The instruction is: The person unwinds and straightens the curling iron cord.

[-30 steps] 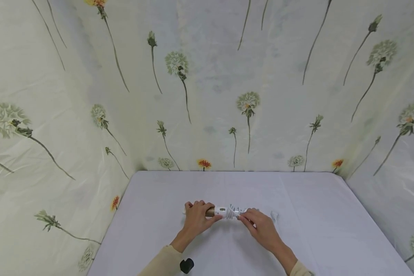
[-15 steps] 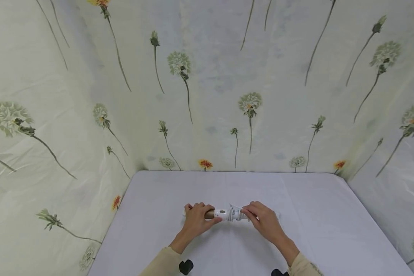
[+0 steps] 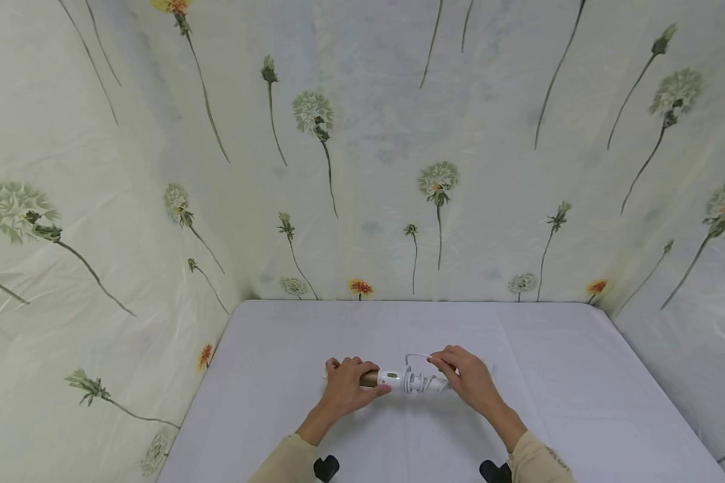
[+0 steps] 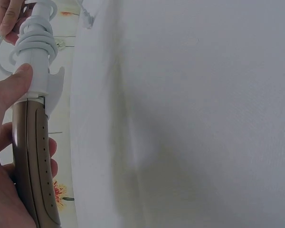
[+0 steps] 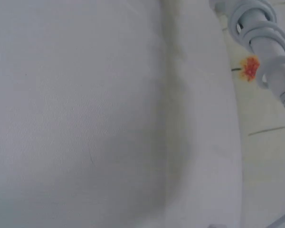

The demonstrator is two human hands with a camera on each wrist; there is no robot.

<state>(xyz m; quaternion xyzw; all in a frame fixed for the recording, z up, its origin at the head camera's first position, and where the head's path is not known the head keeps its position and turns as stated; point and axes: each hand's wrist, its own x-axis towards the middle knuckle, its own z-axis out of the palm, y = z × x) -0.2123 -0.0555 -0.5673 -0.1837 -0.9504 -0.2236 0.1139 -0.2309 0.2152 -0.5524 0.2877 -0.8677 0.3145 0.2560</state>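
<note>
A curling iron with a white handle (image 3: 390,379) and a brown-gold barrel (image 4: 29,156) is held level over the table. My left hand (image 3: 346,388) grips it round the barrel, with the thumb on the white part. White cord (image 5: 266,33) is coiled in several loops round the handle's right end. My right hand (image 3: 472,381) pinches a stretch of that cord between thumb and fingers, lifted up and to the right of the loops. In the left wrist view, a white plug (image 4: 88,20) hangs beyond the handle.
The table (image 3: 302,329) has a white cover. Flower-printed sheeting (image 3: 374,134) stands behind it and along both sides. Black wrist-camera parts (image 3: 326,467) show below the sleeves.
My right hand has moved up and away from the handle, drawing a length of cord out from the coil. My left hand keeps its grip on the curling iron almost in place.
</note>
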